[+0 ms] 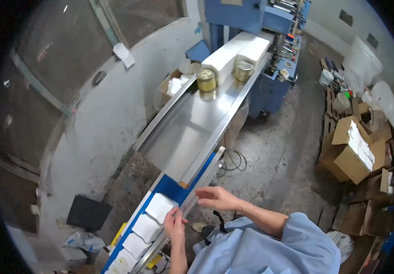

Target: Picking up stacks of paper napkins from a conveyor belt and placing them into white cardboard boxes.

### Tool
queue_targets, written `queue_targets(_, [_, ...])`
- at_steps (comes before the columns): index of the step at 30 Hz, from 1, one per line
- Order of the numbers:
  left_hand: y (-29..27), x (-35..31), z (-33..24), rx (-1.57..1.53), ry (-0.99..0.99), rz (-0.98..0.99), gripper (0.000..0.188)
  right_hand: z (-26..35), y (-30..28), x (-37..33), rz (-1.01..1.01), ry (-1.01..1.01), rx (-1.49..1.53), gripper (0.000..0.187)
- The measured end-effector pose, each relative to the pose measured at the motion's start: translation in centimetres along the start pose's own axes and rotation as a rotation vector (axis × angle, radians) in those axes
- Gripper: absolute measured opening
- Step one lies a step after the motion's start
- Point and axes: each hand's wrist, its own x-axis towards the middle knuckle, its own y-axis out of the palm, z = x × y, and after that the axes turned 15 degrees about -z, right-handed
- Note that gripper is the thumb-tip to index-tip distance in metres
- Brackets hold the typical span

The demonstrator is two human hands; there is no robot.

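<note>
My left hand is beside the blue conveyor belt, its loosely bent fingers apart at the right edge of the farthest white paper stack. I cannot tell whether it touches the stack. My right hand hovers near the belt's metal side rail, fingers stretched out, with nothing in it. Several white paper stacks lie in a line along the belt toward me. Above the belt's far end slopes a steel chute. On it, a gold-coloured can and a second can stand against two long rows of white paper.
A blue machine stands at the chute's far end. On the right are an open cardboard box, a wooden pallet and a white bucket. A dark flat panel lies by the left wall. Black cable loops on the floor.
</note>
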Motion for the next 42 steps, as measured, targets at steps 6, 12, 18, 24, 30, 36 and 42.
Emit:
queue_targets(6, [12.0, -3.2, 0.0, 0.072, 0.084, 0.140, 0.021, 0.0, -11.2, -1.2, -0.158, -0.012, 0.056, 0.049])
queue_targets(12, [20.1, -1.8, -1.9, 0.086, 0.095, 0.301, 0.023, 0.7, -18.0, 0.1, -0.230, -0.010, 0.073, 0.048])
queue_targets(18, [27.0, 3.7, -5.6, -0.012, 0.111, 0.359, 0.022, 2.0, -22.9, 4.4, -0.293, -0.045, -0.078, 0.049])
queue_targets(24, [32.0, 8.7, -9.7, -0.060, 0.123, 0.407, 0.026, 8.9, -25.3, 12.9, -0.333, -0.071, -0.348, 0.050])
queue_targets(30, [33.0, 12.0, -11.1, -0.089, 0.088, 0.304, 0.032, 15.1, -25.7, 28.1, -0.203, -0.569, -0.700, 0.057])
queue_targets(36, [32.3, 14.0, -9.3, -0.189, 0.041, -0.002, 0.030, 17.4, -28.5, 41.8, -0.071, -0.953, -1.180, 0.070])
queue_targets(42, [34.2, 16.7, -12.2, -0.155, 0.180, -0.400, 0.037, 17.9, -29.3, 45.7, 0.072, -0.885, -1.450, 0.082])
